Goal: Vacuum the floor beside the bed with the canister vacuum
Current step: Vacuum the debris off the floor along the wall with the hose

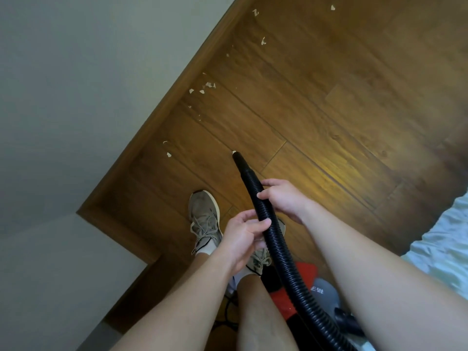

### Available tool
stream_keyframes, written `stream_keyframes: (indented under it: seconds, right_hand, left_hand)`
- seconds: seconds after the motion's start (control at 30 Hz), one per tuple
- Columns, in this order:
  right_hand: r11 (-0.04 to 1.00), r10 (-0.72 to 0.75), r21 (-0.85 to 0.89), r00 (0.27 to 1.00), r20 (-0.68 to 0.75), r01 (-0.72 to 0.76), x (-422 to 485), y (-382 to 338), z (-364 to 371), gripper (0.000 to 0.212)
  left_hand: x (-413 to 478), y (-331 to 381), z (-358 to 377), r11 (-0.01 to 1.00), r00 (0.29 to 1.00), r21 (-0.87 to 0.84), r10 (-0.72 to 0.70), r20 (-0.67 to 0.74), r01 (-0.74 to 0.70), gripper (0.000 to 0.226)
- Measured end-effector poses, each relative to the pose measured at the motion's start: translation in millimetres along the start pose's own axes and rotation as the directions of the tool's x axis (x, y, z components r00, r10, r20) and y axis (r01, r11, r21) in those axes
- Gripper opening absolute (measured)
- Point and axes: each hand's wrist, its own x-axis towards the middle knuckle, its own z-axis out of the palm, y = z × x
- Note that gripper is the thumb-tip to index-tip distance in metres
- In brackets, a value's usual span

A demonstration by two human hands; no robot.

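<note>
The job looks barely started. Pale scraps [209, 85] lie scattered over the wooden floor [329, 110], most of them well beyond both hands, strung along the baseboard [162, 115] toward the far corner. None of that trail appears cleaned yet. Only one small scrap sits right at the nozzle [239, 162], just ahead of the right hand, so the first pickup seems to be in hand and nearly the whole strip is left.

Both hands grasp the black ribbed hose [278, 249]. The right hand [281, 198] is the forward one, its fingers curled over the hose a little behind the nozzle. The left hand [243, 231] sits just behind and beside it, thumb and fingers wrapped round the hose from the other side. From the hands the hose runs back and down to the red and grey canister [324, 292], which stands behind them near the person's legs. The bed [445, 239] lies off to the right of the right arm. A shoe [203, 219] is planted just left of the left hand.
</note>
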Motion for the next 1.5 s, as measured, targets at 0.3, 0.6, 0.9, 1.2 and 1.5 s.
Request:
stream_keyframes:
  seconds: [0.3,0.6,0.9,1.2,1.5]
  right_hand:
    - [1.000,-0.006,-0.025,1.000,0.017,0.007,7,-5,18,0.050]
    - [0.998,-0.035,-0.051,0.999,0.003,0.035,21,-4,20,0.054]
    - [0.996,-0.078,-0.027,0.995,0.060,0.080,30,-8,33,0.055]
    - [0.981,-0.148,-0.110,0.982,0.118,0.161,43,-20,65,0.054]
    - [0.970,-0.184,-0.128,0.969,0.165,0.206,58,-25,89,0.054]
  left_hand:
    - [3,2,-18,0.999,1.000,-0.038,0.001,0.004,-0.001,0.040]
    - [13,1,-24,0.999,0.999,-0.013,0.040,0.026,-0.040,0.054]
    - [14,1,-39,0.995,0.995,0.026,0.099,-0.008,-0.098,0.044]
    - [24,-2,-71,0.988,0.985,0.058,0.146,-0.096,-0.141,0.060]
    - [33,-1,-101,0.989,0.979,0.038,0.149,-0.137,-0.145,0.058]
